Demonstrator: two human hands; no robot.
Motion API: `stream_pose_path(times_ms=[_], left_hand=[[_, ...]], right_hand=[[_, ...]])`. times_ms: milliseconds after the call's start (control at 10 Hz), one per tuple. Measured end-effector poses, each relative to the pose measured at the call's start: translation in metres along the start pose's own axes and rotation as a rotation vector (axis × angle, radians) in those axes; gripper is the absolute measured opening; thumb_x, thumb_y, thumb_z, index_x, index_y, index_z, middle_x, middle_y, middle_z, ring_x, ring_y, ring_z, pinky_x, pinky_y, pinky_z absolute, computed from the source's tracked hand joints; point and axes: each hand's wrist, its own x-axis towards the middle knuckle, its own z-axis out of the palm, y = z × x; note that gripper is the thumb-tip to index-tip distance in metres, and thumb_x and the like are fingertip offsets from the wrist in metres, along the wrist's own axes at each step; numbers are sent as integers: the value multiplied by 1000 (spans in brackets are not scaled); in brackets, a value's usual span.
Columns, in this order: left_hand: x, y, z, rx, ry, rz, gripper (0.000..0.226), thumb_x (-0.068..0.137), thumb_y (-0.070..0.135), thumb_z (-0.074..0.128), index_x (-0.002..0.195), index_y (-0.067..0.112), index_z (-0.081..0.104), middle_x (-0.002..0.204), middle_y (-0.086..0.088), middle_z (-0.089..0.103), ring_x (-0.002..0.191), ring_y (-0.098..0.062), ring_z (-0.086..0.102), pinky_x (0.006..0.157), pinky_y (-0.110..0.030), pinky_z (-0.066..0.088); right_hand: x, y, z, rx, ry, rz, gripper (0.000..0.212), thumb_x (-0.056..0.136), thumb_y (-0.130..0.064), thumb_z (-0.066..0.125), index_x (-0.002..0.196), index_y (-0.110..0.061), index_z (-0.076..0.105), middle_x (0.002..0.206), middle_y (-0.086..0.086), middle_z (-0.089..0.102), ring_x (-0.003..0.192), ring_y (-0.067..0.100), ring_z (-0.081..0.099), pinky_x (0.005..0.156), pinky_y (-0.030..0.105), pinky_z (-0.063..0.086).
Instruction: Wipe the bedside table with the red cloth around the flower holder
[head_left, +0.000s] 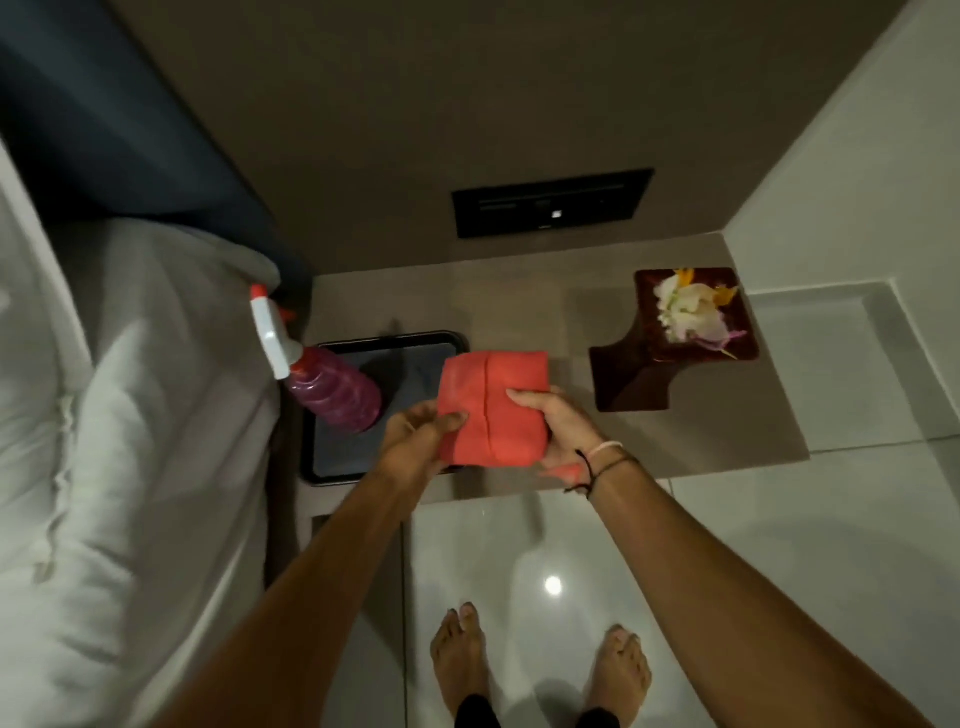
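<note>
— Starting from the left: what there?

— Bed (104, 415) with white cover, then spray bottle (332, 387) of purple liquid, leaning on a dark tray (384, 343) at the left end of the bedside table (519, 306).

— And the red cloth (491, 408)?

— Held above the table's front edge, partly over the tray, between both hands. Left hand (415, 434) pinching the left edge, thumb on top, other fingers closed underneath. Right hand (561, 426) gripping the right edge the same way. Not yet touching the surface.

— Handling?

— Soft and light, probably; folded in a thick pad with one seam down the middle. No danger of breaking or slipping. Better to press flat with one palm than to pinch by the edge.

— Direction?

— Long axis running away from the body, slightly tilted to the right at the far end.

— Further right?

— Flower holder (675, 338), dark wood, near the right end of the table, well apart from the cloth. White and yellow flowers (691, 309) on top. Perhaps light and easy to tip, hard to judge in this dim view. Best to wipe around with care.
</note>
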Motion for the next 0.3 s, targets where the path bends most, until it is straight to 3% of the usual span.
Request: stream_pose_path(times_ms=[100, 200, 300], left_hand=[[17, 9, -8, 119, 210, 67, 11, 90, -2, 71, 95, 7, 67, 101, -15, 68, 97, -29, 64, 79, -38, 59], [34, 14, -16, 272, 277, 65, 35, 91, 4, 72, 125, 1, 66, 117, -14, 67, 112, -32, 65, 97, -43, 56], [28, 29, -13, 460, 220, 4, 40, 93, 12, 69, 132, 4, 65, 132, -19, 68, 126, -37, 63, 111, -44, 51]], right_hand=[[28, 0, 19, -202, 48, 6, 21, 83, 0, 71, 100, -13, 69, 115, 18, 70, 106, 35, 67, 102, 56, 52], [40, -7, 30, -309, 26, 7, 30, 87, 7, 60, 107, -14, 67, 103, 10, 67, 100, 29, 61, 95, 51, 52], [38, -18, 38, -427, 48, 17, 67, 87, 7, 57, 150, -11, 42, 126, 12, 63, 108, 28, 61, 100, 45, 52]])
